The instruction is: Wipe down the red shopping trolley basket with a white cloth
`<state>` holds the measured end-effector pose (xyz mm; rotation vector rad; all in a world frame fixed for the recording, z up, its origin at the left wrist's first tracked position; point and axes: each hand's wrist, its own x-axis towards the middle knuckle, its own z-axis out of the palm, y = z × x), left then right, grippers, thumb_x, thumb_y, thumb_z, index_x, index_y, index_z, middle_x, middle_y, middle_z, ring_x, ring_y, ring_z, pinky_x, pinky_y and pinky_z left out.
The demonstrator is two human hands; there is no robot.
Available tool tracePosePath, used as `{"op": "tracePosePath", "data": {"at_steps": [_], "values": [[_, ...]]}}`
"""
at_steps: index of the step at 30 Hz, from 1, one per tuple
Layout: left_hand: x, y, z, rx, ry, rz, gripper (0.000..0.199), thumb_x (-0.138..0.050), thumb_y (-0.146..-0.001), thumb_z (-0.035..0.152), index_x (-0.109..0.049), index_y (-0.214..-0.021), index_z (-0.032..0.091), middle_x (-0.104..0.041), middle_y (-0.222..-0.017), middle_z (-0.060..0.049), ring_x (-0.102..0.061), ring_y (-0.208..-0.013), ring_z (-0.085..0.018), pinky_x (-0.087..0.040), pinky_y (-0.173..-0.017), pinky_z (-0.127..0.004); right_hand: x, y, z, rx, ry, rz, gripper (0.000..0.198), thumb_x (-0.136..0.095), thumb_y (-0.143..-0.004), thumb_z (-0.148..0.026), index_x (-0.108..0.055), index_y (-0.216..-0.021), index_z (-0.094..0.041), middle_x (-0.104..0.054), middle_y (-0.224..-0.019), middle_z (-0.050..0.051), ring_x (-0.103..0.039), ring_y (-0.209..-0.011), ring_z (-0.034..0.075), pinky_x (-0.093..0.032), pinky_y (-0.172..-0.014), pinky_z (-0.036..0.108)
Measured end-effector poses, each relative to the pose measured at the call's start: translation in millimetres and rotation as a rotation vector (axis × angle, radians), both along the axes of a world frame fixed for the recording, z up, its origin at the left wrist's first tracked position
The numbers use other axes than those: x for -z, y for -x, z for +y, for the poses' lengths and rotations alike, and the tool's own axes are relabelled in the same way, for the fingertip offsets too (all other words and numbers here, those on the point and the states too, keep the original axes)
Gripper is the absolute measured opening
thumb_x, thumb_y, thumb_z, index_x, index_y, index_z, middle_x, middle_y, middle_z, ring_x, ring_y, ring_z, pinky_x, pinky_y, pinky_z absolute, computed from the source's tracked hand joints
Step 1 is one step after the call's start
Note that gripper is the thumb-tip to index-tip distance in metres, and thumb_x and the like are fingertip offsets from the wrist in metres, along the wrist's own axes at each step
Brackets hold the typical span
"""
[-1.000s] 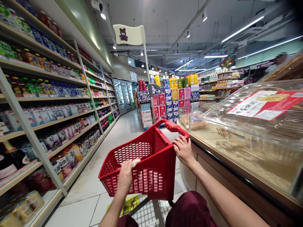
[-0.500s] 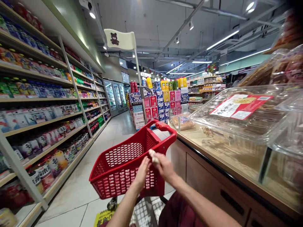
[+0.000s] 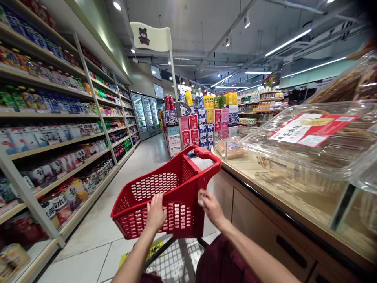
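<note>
A red plastic shopping cart (image 3: pixel 179 188) with a slotted basket stands right in front of me, its handle at the far right end. My left hand (image 3: pixel 157 212) is at the basket's near side, fingers stretched out and pointing up toward the rim. Whether it presses on the plastic I cannot tell. My right hand (image 3: pixel 212 208) is closed beside the cart's right end, below the handle. Its fingers pinch a small crumpled white wad (image 3: pixel 202 197), possibly tissue, partly hidden by the fingers.
Drink shelves (image 3: pixel 59 141) run along the left. At right, a wooden counter (image 3: pixel 253 212) bears clear plastic food boxes (image 3: pixel 312 133). Stacked drink cartons (image 3: pixel 203 125) and a bear flag (image 3: pixel 151 37) stand ahead. A yellow floor sign (image 3: pixel 156 248) lies beneath the cart.
My hands were close together in front of the cart and have moved apart. The left went left along the basket; the right shifted right and down with the white wad.
</note>
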<state>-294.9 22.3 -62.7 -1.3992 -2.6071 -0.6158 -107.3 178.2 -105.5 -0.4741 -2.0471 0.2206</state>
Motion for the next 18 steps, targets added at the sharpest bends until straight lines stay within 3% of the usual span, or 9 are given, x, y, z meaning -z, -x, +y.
{"op": "tracePosePath", "data": {"at_steps": [2, 4, 6, 8, 10, 12, 15, 16, 18], "values": [[-1.1, -2, 0, -0.011, -0.007, -0.009, 0.055, -0.036, -0.072, 0.013, -0.033, -0.127, 0.016, -0.035, -0.139, -0.010, -0.022, -0.132, -0.022, -0.016, -0.106, -0.052, -27, -3, 16, 0.130, -0.002, 0.161, 0.031, -0.044, -0.082, -0.021, -0.059, -0.109, -0.021, -0.052, -0.114, 0.010, -0.045, -0.109, 0.024, -0.041, -0.092, 0.041], [-1.9, -2, 0, -0.011, -0.009, -0.020, 0.054, -0.036, -0.071, 0.014, -0.034, -0.126, 0.017, -0.035, -0.138, -0.010, -0.023, -0.131, -0.021, -0.017, -0.106, -0.051, -38, -3, 24, 0.179, 0.004, 0.202, 0.031, -0.046, -0.082, -0.023, -0.060, -0.109, -0.020, -0.052, -0.112, 0.011, -0.045, -0.108, 0.024, -0.040, -0.094, 0.041], [-1.4, -2, 0, -0.007, -0.012, -0.028, 0.054, -0.037, -0.071, 0.013, -0.035, -0.125, 0.018, -0.037, -0.137, -0.009, -0.025, -0.130, -0.021, -0.019, -0.105, -0.050, -19, -1, 17, 0.114, -0.014, 0.121, 0.029, -0.042, -0.082, -0.017, -0.063, -0.102, -0.021, -0.055, -0.106, 0.009, -0.048, -0.104, 0.022, -0.041, -0.092, 0.038], [0.4, 0, -1, -0.007, -0.022, -0.018, 0.055, -0.037, -0.069, 0.011, -0.036, -0.124, 0.019, -0.039, -0.136, -0.009, -0.027, -0.129, -0.021, -0.020, -0.105, -0.049, 12, -1, 4, -0.034, -0.050, -0.041, 0.032, -0.040, -0.081, -0.010, -0.064, -0.097, -0.024, -0.059, -0.100, 0.006, -0.051, -0.098, 0.020, -0.045, -0.086, 0.034], [2.1, 2, -1, -0.024, -0.035, 0.001, 0.057, -0.037, -0.067, 0.009, -0.037, -0.123, 0.018, -0.040, -0.135, -0.010, -0.028, -0.129, -0.021, -0.021, -0.105, -0.049, 27, -2, 1, -0.079, -0.068, -0.064, 0.033, -0.041, -0.080, -0.010, -0.062, -0.101, -0.024, -0.059, -0.097, 0.005, -0.053, -0.094, 0.019, -0.048, -0.080, 0.031], [2.1, 3, -1, -0.054, -0.043, 0.015, 0.056, -0.037, -0.067, 0.008, -0.038, -0.122, 0.016, -0.041, -0.133, -0.011, -0.029, -0.127, -0.022, -0.022, -0.104, -0.047, 11, -3, 11, -0.018, -0.105, 0.083, 0.033, -0.041, -0.082, -0.013, -0.059, -0.108, -0.023, -0.056, -0.106, 0.007, -0.050, -0.101, 0.020, -0.046, -0.085, 0.035], [-0.9, 1, 0, -0.078, -0.049, 0.023, 0.053, -0.038, -0.067, 0.010, -0.040, -0.120, 0.014, -0.045, -0.129, -0.011, -0.035, -0.123, -0.022, -0.026, -0.102, -0.045, -34, 1, 36, 0.175, -0.078, 0.314, 0.030, -0.048, -0.082, -0.022, -0.056, -0.111, -0.022, -0.051, -0.109, 0.009, -0.045, -0.104, 0.024, -0.041, -0.090, 0.043], [-1.9, 0, 0, -0.076, -0.049, 0.023, 0.052, -0.039, -0.067, 0.011, -0.040, -0.119, 0.014, -0.046, -0.127, -0.011, -0.036, -0.121, -0.022, -0.027, -0.101, -0.045, -40, 4, 39, 0.194, -0.078, 0.328, 0.030, -0.048, -0.082, -0.024, -0.056, -0.111, -0.022, -0.051, -0.108, 0.009, -0.045, -0.103, 0.024, -0.040, -0.090, 0.044], [-2.8, -3, 0, -0.069, -0.049, 0.025, 0.052, -0.040, -0.066, 0.010, -0.041, -0.118, 0.016, -0.047, -0.125, -0.010, -0.038, -0.119, -0.022, -0.028, -0.100, -0.044, -31, 10, 32, 0.182, -0.084, 0.302, 0.031, -0.047, -0.083, -0.023, -0.056, -0.112, -0.023, -0.051, -0.107, 0.010, -0.045, -0.102, 0.024, -0.040, -0.089, 0.045]]}}
